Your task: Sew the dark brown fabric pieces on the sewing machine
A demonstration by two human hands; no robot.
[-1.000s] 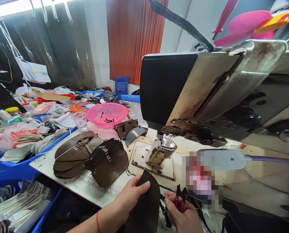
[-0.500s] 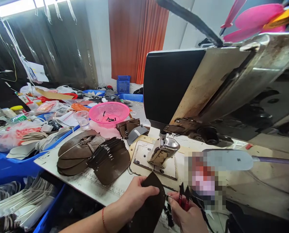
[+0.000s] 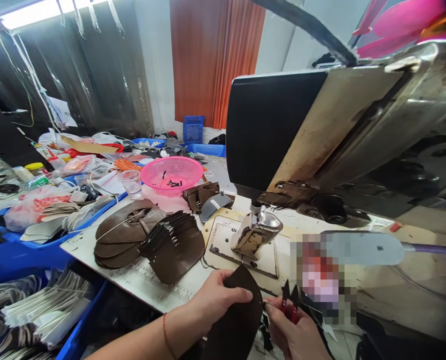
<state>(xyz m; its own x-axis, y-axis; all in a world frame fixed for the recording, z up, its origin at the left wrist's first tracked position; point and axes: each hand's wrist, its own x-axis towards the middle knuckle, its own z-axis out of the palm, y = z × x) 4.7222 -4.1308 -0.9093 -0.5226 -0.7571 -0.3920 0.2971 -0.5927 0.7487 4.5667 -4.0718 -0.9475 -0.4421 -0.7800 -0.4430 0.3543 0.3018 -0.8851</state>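
Note:
My left hand (image 3: 223, 300) grips a dark brown leather piece (image 3: 238, 315) with a pointed top, thumb lying on its face. On the right, my right hand (image 3: 292, 327) is closed around small thread snips (image 3: 291, 300) with red handles and dark blades pointing up. Its thumb and fingertip pinch at the leather's right edge; what lies between them is too small to make out. Both hands are in front of the sewing machine (image 3: 258, 232), below its metal post and presser area. To the left lie a fanned stack of brown leather pieces (image 3: 181, 250) and larger rounded brown pieces (image 3: 121, 230).
A pink basket (image 3: 151, 175) with small black scraps stands behind the stacks, beside a clear plastic cup (image 3: 131, 184). More brown parts (image 3: 200, 195) lie near the machine. Blue bins (image 3: 80, 320) hold pale stacked pieces at the left. The machine head (image 3: 275, 130) overhangs at the right.
The whole view has shifted slightly, so the scene sits a little further right. Both hands keep the same hold on the leather piece and the snips.

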